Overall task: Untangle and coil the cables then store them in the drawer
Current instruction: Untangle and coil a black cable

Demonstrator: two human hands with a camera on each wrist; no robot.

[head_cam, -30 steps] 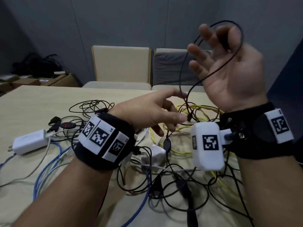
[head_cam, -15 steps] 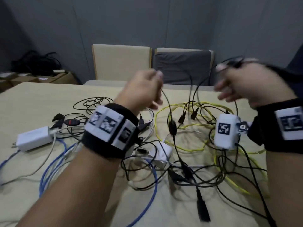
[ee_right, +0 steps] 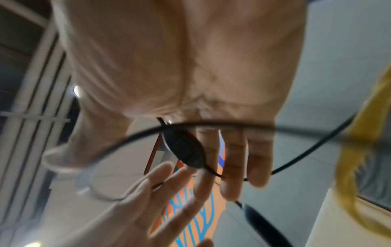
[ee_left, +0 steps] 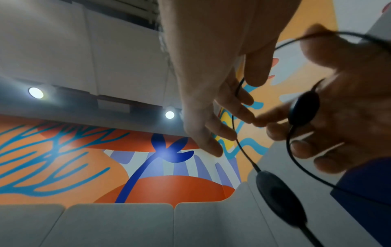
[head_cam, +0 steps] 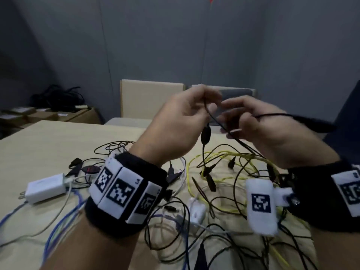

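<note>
Above the table (head_cam: 48, 145), black cable (head_cam: 211, 115) pinched between left hand (head_cam: 181, 121) fingers, looped over curled right hand (head_cam: 259, 123) fingers.

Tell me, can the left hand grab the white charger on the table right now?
Probably not right away. The left hand is raised above the table, pinching the black cable together with the right hand. The path to the white charger looks unblocked, but the left hand must release the cable first.
</note>
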